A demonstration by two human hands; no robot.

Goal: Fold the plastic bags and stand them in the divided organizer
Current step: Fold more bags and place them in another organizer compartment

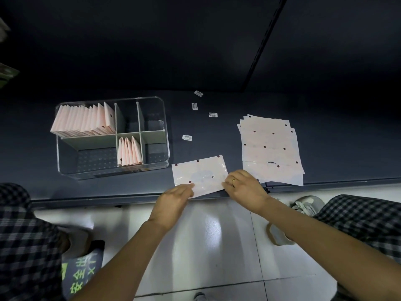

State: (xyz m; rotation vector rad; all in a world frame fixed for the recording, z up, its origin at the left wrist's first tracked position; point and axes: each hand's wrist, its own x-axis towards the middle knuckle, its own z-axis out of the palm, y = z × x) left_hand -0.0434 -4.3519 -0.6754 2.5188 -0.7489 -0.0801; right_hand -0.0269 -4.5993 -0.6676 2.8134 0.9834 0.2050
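The dark bench [108, 192] carries everything. The biggest thing on it is the clear divided organizer [165, 131] at the left: its far-left compartment is packed with a row of folded pink bags [84, 120] standing upright, and the near middle compartment holds a few more folded bags [129, 152]. The other compartments look empty. At the right lies a stack of flat bags [271, 148] not yet folded (I cannot count them, but there are several). Between them, at the bench edge, one flat bag [199, 174] lies under work: the left hand [173, 197] pinches its near-left corner and the right hand [244, 186] holds its right edge. So I judge the task is perhaps past the middle, with the stack left to do.
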